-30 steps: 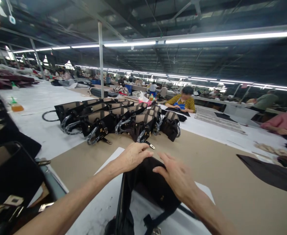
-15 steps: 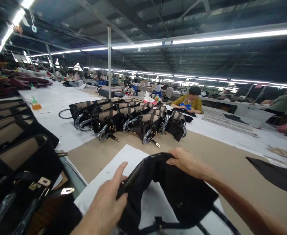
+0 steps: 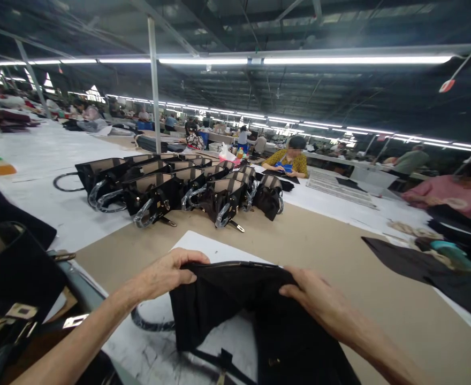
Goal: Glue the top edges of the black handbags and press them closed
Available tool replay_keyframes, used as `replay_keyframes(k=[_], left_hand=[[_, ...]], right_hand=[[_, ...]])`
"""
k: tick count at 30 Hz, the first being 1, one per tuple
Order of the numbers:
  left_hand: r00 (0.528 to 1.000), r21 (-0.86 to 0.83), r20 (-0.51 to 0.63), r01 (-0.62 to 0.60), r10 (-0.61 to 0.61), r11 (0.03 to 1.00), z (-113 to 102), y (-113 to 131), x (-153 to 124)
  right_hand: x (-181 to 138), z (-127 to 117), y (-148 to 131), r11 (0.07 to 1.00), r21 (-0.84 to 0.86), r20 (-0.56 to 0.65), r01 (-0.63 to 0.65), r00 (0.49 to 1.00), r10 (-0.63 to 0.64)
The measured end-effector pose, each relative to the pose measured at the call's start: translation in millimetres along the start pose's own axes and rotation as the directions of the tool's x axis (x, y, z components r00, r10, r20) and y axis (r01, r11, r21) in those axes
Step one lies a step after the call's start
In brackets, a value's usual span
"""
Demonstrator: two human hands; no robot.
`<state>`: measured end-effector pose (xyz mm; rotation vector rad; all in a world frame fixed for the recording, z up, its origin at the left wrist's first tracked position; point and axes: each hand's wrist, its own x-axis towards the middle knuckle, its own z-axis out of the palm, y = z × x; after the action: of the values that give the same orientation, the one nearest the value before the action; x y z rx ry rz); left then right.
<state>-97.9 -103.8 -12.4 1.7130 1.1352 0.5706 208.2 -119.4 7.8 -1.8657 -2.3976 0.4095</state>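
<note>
A black fabric handbag lies on a white sheet on the brown table in front of me. My left hand grips the bag's top edge at its left corner, fingers curled over it. My right hand holds the same edge at the right, fingers closed on the fabric. A black strap with a buckle trails below the bag. Between my two hands the bag's top edge is stretched flat.
Rows of finished black-and-tan handbags stand further back on the table. More bags sit at the left edge. Black fabric pieces lie at the right. Other people sit working at the far benches, one in pink at the right.
My left hand moved up from the bag's lower side to its top left corner. My right hand shifted along the top edge, and the bag's open mouth has been pulled flat.
</note>
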Motion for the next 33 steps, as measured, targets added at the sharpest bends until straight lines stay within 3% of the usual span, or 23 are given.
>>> replay_keyframes(k=[4, 12, 15, 22, 25, 33], left_hand=[[1.0, -0.021, 0.023, 0.022, -0.021, 1.0, 3.1, 7.4, -3.3], [0.998, -0.167, 0.038, 0.05, -0.044, 0.985, 6.8, 6.5, -8.6], [0.999, -0.149, 0.033, 0.034, -0.029, 0.988, 6.0, 4.2, -7.9], [0.999, -0.239, -0.008, 0.037, -0.04, 0.97, 9.0, -3.9, -9.8], [0.999, -0.319, 0.003, 0.049, -0.05, 0.947, 8.9, -5.1, -11.3], [0.998, -0.388, -0.056, 0.011, -0.036, 0.922, 3.0, -22.6, -12.5]], right_hand=[[5.5, -8.3, -7.2, 0.993, 0.0, -0.062, 0.117, 0.991, -0.117], [21.3, -10.3, -26.7, 0.941, 0.159, -0.046, 0.3, 0.954, -0.296], [20.4, -10.3, -29.2, 0.933, 0.194, -0.017, 0.305, 0.951, -0.307], [22.2, -10.0, -32.2, 0.958, 0.108, -0.034, 0.264, 0.964, -0.262], [28.3, -5.7, -36.4, 0.95, 0.079, -0.023, 0.301, 0.954, -0.3], [37.2, 1.8, -38.8, 0.926, -0.18, 0.021, 0.333, 0.942, -0.334]])
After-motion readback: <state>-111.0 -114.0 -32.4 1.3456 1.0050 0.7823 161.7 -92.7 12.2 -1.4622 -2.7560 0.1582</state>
